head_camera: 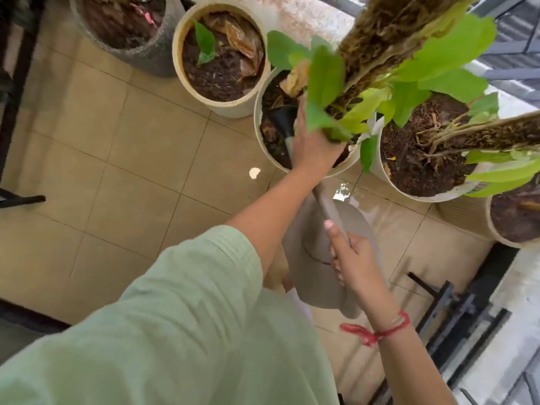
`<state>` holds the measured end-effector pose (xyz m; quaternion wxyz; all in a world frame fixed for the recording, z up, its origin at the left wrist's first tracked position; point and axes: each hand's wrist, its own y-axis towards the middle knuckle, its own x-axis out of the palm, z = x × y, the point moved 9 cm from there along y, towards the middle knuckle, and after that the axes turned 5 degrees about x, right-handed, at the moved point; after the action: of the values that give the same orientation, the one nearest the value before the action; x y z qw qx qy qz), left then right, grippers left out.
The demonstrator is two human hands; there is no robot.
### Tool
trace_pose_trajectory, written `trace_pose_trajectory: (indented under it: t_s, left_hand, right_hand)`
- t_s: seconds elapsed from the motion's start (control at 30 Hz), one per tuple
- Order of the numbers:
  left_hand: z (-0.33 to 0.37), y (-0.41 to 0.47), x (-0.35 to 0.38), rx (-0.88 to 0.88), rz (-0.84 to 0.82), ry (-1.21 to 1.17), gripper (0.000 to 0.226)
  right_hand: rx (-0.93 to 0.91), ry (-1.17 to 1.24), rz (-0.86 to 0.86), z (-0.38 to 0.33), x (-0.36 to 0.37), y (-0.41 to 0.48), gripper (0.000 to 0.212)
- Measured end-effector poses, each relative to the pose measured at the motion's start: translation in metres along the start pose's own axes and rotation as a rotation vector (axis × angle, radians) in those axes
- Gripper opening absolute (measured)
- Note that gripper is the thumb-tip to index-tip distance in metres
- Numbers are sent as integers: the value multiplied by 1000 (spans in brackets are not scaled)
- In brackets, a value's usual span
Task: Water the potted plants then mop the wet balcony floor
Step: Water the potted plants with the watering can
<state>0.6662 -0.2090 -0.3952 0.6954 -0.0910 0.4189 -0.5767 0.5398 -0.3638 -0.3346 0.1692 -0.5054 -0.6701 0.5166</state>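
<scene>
In the watering step, the cream round pot [257, 121] at twelve o'clock takes the spout of the grey plastic watering can [309, 258], the left hand [312, 147] pushed among green leaves [324, 74] with its grip impossible to tell, the right hand [355, 258] at five o'clock gripping the handle; next probably comes a steady tilt.

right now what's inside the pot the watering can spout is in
Dark soil, dry brown leaves, the can's black sprinkler head and a leafy moss pole. The left hand and foliage cover the plant's base.
</scene>
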Motion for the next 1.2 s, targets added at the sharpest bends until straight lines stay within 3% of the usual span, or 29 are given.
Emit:
trace_pose_trajectory:
  t_s: [0.07,0.17,0.27,0.5,0.7,1.0,1.2]
  left_hand:
    - [27,2,-17,139,83,67,79]
    - [24,-4,0,212,-68,256,57]
    - [26,-5,-4,273,-37,265,60]
    - [20,-13,-21,250,-23,53,69]
    - [-9,9,-66,-59,142,-434,57]
    - [-27,15,-77,-93,248,-483,62]
    - [-33,11,-71,-98,282,-511,65]
  right_hand:
    - [-9,57,19,-9,3,3,58]
    - [2,119,18,-16,7,2,54]
    - [-7,84,22,-13,7,-1,55]
    - [5,-28,-19,18,1,-19,67]
    - [90,-61,36,65,-31,-31,64]
    - [178,89,135,79,-82,-23,56]
    - [120,99,176,51,-106,-6,55]
